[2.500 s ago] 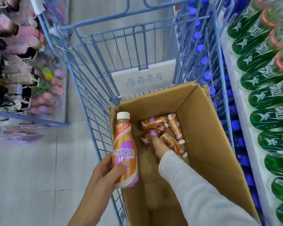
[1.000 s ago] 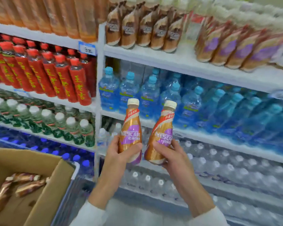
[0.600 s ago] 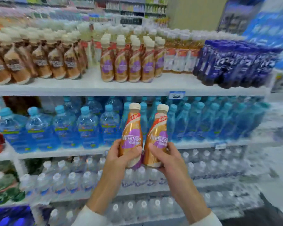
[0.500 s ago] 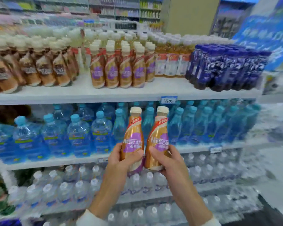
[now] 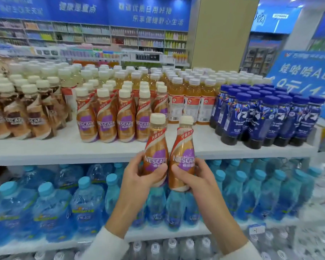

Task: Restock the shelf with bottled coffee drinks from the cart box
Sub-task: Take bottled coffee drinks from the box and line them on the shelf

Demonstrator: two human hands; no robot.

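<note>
My left hand (image 5: 139, 177) grips one gold-and-purple Nescafe coffee bottle (image 5: 156, 147) with a cream cap. My right hand (image 5: 193, 177) grips a second, matching coffee bottle (image 5: 182, 149). Both bottles stand upright, side by side and touching, just in front of the edge of the white top shelf (image 5: 64, 147). Rows of the same coffee bottles (image 5: 113, 117) stand on that shelf, left of and behind the held pair. The cart and its box are out of view.
Brown Nescafe bottles (image 5: 21, 113) stand at the shelf's left, orange drinks (image 5: 191, 98) behind, dark blue bottles (image 5: 266, 117) at the right. A bare strip of shelf (image 5: 204, 136) lies between the coffee rows and the blue bottles. Blue water bottles (image 5: 64, 203) fill the shelf below.
I turned from the cart box to the shelf with a bottle in each hand. Both bottles have risen from the water-bottle level to the top shelf's front edge.
</note>
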